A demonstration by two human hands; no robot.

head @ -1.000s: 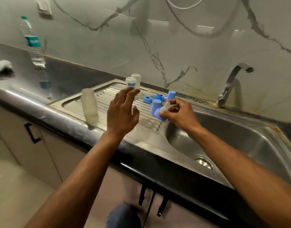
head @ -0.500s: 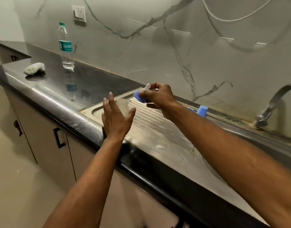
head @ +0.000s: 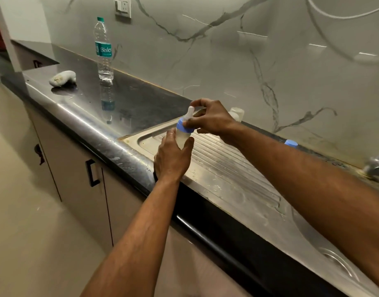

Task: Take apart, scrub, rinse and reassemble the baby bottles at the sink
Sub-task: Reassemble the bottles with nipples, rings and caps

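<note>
A grey marble wall point(head: 237, 67) with dark veins stands behind the long dark bench point(head: 141, 101), and a steel drainboard point(head: 225, 168) with ribs is sunk into the bench in front of me. Beige cupboard doors point(head: 77, 174) run below. A water bottle point(head: 103, 49) with a green cap stands upright near the wall, well apart from my hands, and a pale cloth point(head: 62, 78) lies further left on the bench. Above the near corner of the drainboard I hold a baby bottle point(head: 182, 137): my left hand point(head: 172, 158) wraps its fingers round the cloudy body from below. My right hand point(head: 210, 118) comes from above, its fingers pinching the blue ring point(head: 181, 126) at the neck, with the white teat point(head: 189, 113) poking up beside my thumb. Behind my right hand stand pale bottle parts point(head: 236, 113), and a blue cap point(head: 290, 143) sits by the wall.
</note>
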